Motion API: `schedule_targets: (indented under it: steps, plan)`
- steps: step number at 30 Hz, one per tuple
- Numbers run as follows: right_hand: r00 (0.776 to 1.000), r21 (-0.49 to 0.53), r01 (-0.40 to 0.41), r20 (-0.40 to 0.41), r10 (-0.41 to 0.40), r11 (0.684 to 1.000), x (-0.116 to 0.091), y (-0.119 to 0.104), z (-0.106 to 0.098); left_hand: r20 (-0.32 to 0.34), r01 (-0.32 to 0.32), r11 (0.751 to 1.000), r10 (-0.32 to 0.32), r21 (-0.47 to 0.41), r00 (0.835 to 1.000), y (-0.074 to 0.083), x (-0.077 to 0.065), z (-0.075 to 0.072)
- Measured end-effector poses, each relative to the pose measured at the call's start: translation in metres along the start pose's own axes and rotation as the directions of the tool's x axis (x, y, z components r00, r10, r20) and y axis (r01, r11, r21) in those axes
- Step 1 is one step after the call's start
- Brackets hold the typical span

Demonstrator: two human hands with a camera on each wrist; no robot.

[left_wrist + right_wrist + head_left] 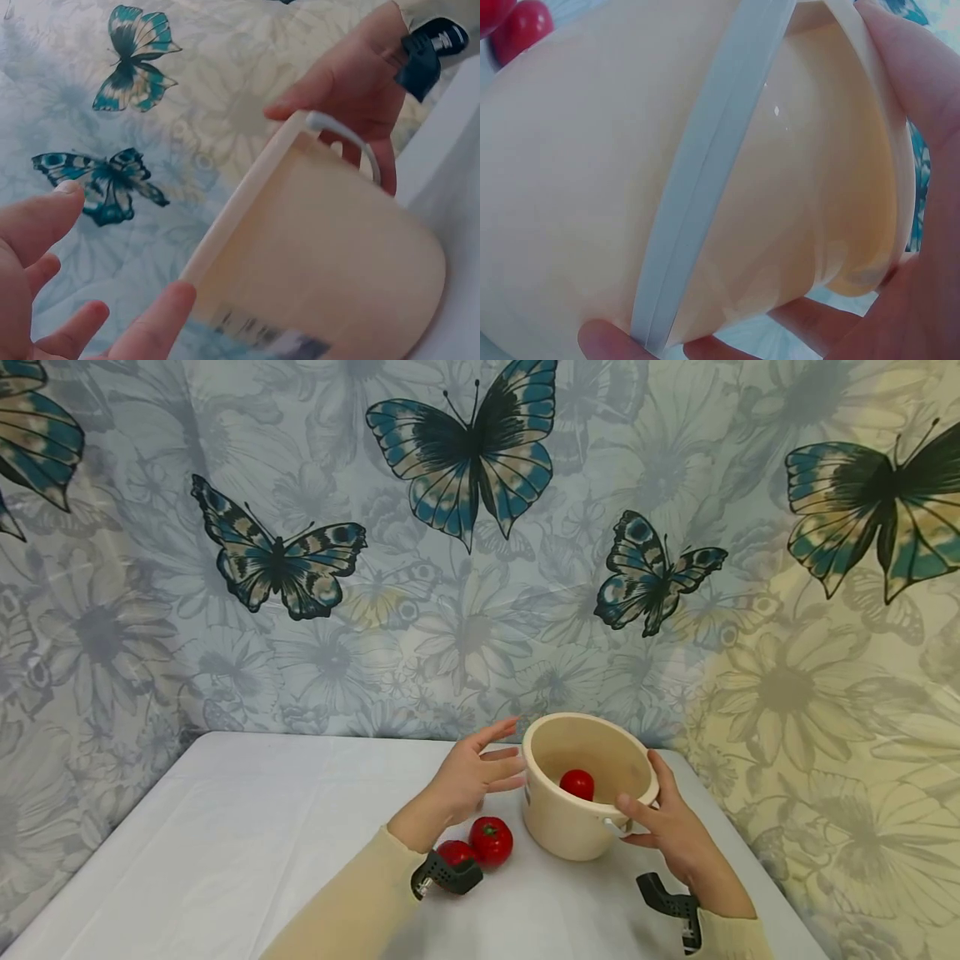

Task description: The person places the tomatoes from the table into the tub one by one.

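Observation:
A cream plastic bucket (562,827) with a white handle (349,135) stands at the right side of the table. Inside it lies one red tomato (577,784). My right hand (671,831) grips the bucket's right rim, thumb on top and fingers beneath, as the right wrist view also shows. Spread and extended, the fingers of my left hand (476,772) are at the bucket's left side; one fingertip meets or nearly meets the rim in the left wrist view. Two more red tomatoes, a front one (491,841) and one partly hidden (452,852) behind the left wrist strap, sit left of the bucket.
A white cloth covers the table (247,843). Behind it hangs a fabric backdrop (472,635) printed with butterflies and flowers, close to the table's back edge. Black straps (671,897) are on both wrists.

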State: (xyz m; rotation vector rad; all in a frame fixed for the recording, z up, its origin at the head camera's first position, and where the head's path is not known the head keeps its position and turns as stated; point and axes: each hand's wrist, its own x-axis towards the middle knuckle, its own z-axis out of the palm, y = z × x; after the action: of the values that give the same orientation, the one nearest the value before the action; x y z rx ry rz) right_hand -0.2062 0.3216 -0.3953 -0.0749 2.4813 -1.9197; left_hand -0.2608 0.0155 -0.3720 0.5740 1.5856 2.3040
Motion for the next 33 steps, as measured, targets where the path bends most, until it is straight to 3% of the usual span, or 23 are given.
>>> schedule_targets:
  steps: [8,14,22,28,33]
  plan:
    - [1.0,-0.009,0.005,-0.003,-0.005,1.0,0.0,-0.001,0.0,0.004,-0.027,0.991,0.026,0.134,1.0,0.011,-0.025,-0.054]
    - [1.0,-0.002,-0.001,-0.004,0.001,1.0,0.0,-0.001,0.0,-0.083,0.039,0.985,-0.026,0.167,0.996,0.009,-0.043,-0.096]
    - [1.0,-0.006,-0.01,-0.003,0.01,1.0,0.0,-0.002,0.001,-0.171,0.106,0.982,-0.079,0.155,0.982,-0.025,-0.064,-0.141]
    - [1.0,-0.003,-0.007,0.001,0.007,1.0,0.0,-0.002,0.001,-0.154,0.148,0.983,-0.131,0.105,0.979,-0.058,-0.081,-0.167]
    - [1.0,-0.011,-0.013,-0.002,0.013,1.0,0.0,-0.002,0.002,-0.128,0.138,0.982,-0.122,0.13,0.984,-0.067,-0.08,-0.174]
